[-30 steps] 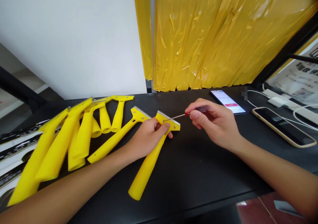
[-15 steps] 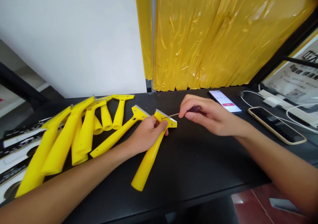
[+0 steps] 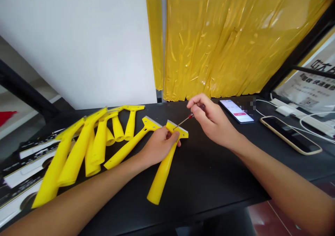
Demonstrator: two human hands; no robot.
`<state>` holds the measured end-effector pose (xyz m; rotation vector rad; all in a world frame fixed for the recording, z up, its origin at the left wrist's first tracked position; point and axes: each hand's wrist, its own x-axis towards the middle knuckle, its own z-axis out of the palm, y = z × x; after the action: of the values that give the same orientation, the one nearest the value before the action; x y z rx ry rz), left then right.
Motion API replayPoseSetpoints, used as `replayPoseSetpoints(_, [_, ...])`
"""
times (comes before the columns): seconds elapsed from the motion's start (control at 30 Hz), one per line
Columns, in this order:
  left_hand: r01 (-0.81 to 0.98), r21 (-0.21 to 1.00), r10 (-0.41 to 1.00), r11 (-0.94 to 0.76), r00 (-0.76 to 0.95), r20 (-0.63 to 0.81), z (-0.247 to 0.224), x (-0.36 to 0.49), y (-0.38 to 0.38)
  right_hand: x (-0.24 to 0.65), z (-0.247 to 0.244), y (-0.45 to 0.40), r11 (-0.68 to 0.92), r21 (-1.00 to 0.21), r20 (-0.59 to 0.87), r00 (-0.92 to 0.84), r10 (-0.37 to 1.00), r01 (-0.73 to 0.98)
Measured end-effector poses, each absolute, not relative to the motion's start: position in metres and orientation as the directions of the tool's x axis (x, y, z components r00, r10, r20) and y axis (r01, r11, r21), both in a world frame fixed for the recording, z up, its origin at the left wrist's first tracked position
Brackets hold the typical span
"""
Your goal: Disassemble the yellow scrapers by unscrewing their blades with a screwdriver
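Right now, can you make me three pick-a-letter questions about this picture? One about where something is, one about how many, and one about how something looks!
1. Where is the tip of the small screwdriver in the right hand?
A. On a phone
B. At the head of the yellow scraper
C. Against the curtain

2. How many phones are on the black table?
A. One
B. Three
C. Two

3. How does the screen of the phone nearer the hands look?
A. Lit up
B. Dark
C. Covered by a hand

Answers:
1. B, the tip is at the scraper head, which the left hand holds.
2. C, that phone and the dark phone lie there.
3. A, it glows brightly.
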<state>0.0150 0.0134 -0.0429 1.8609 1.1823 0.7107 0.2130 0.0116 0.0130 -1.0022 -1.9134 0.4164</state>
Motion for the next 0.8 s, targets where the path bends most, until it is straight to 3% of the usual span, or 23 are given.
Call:
replayPoseSetpoints(0.13, [0.446, 0.862, 0.91, -0.242, 0.412, 0.042, -0.0443, 0.015, 0.0123, 0.2159, 0.0078, 0.0142, 0.582, -0.59, 0.588, -0.196, 0.785, 0.56])
replayPoseSetpoints(0.33, [0.449, 0.857, 0.909, -0.252, 0.415, 0.05, -0.0453, 0.0138, 0.0131, 0.2169, 0.0083, 0.006, 0.649, -0.583, 0.57, -0.324, 0.755, 0.488])
replayPoseSetpoints(0.57, [0.427, 0.873, 0.908, -0.234, 0.416, 0.04, -0.0436, 0.0153, 0.0121, 0.2202, 0.009, 0.0058, 0.671, -0.455, 0.655, -0.29, 0.698, 0.586])
replayPoseSetpoints(0.8, [0.455, 0.858, 0.912, -0.237, 0.408, 0.035, -0.0424, 0.0159, 0.0122, 0.2199, 0.0085, 0.0054, 0.577, -0.488, 0.596, -0.232, 0.768, 0.655])
